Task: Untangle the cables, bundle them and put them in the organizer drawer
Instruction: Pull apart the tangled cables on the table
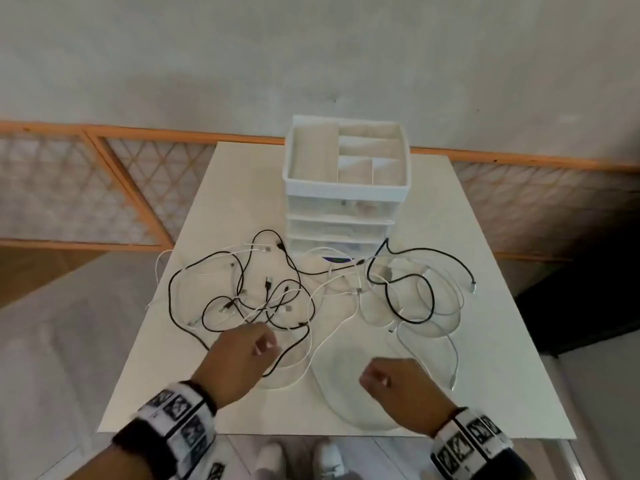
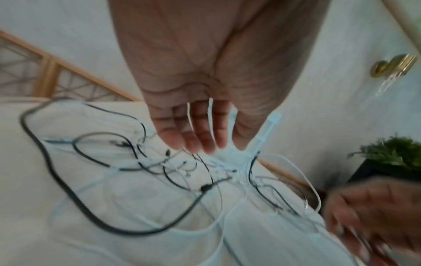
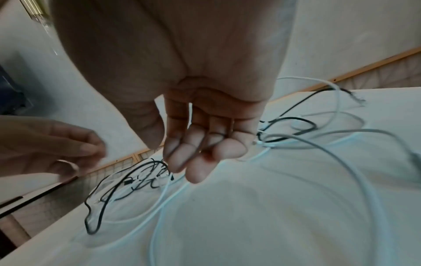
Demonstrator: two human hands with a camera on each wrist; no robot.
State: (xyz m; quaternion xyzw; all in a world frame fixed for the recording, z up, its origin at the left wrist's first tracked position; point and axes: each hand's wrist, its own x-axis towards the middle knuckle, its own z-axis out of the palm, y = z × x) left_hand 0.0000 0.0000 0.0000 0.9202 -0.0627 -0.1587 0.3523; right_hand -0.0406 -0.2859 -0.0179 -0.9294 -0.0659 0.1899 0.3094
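White table [image 1: 491,358] under a sprawl of black and white cables [image 1: 277,292], loose and tangled, spread mostly side to side across the middle of the top, in front of the drawer organizer [image 1: 344,188]. Organizer upright at the far middle of the table, drawer fronts facing the person, all drawers pushed in, open divided tray on top. Densest knot of black cables [image 2: 145,162] left of centre; one black cable [image 1: 415,271] snaking right, its plug end [image 1: 472,284] lying near the right edge and pointing toward the near side. Long white cable [image 1: 332,337] looping from the knot down toward the near edge.

Left hand [image 1: 242,355] low over the near side of the knot, fingers [image 2: 198,129] loosely curled downward, thin white strands crossing them; blurred, so cannot tell whether anything is actually pinched. Right hand [image 1: 398,382] above the bare near-right part of the table, fingers [image 3: 200,144] loosely curled, nothing held, white loops lying beneath and beside it.
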